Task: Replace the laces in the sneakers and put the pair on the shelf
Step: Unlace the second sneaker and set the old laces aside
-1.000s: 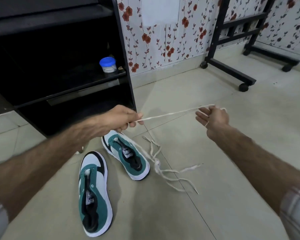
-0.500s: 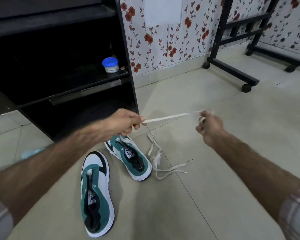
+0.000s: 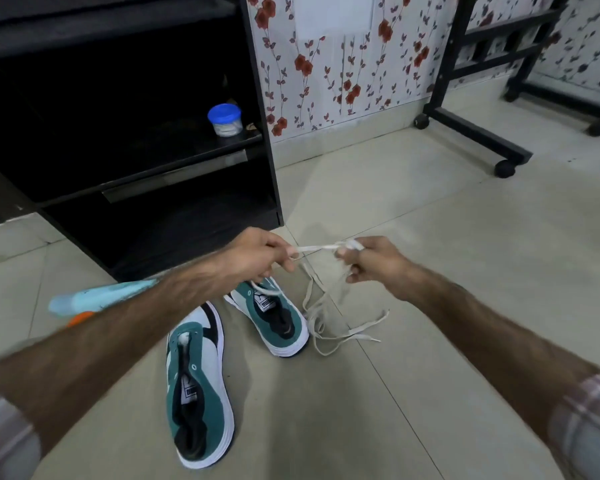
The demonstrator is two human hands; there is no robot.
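Your left hand [image 3: 257, 255] pinches a flat white shoelace [image 3: 313, 248] between thumb and curled fingers, above the floor and in front of the black shelf unit [image 3: 260, 109]. Your right hand [image 3: 374, 259] grips the other end of that short taut span; the lace appears looped round its fingers [image 3: 352, 244], though motion blur prevents confirmation of the number of turns. The two hands are near each other, with only the short stretch of lace between them.

From the hands the lace hangs down to the pale tiled floor [image 3: 430, 237], where loose white lace [image 3: 340, 323] lies in a tangle just beside the farther sneaker. Whether this is one lace or two cannot be told.

The farther teal, white and black sneaker [image 3: 274, 317] rests upright on the floor below your left hand, its eyelets unlaced, with one strand crossing its tongue area. The nearer matching teal and white sneaker [image 3: 198, 393] lies just beside it, closer to you, also unlaced.

On the shelf unit stands a small clear jar with a blue lid [image 3: 225, 120]. A black wheeled frame [image 3: 475, 133] stands against the floral wallpaper [image 3: 326, 71]. A light blue object with an orange part [image 3: 94, 299] shows behind your left forearm, too blurred to identify.
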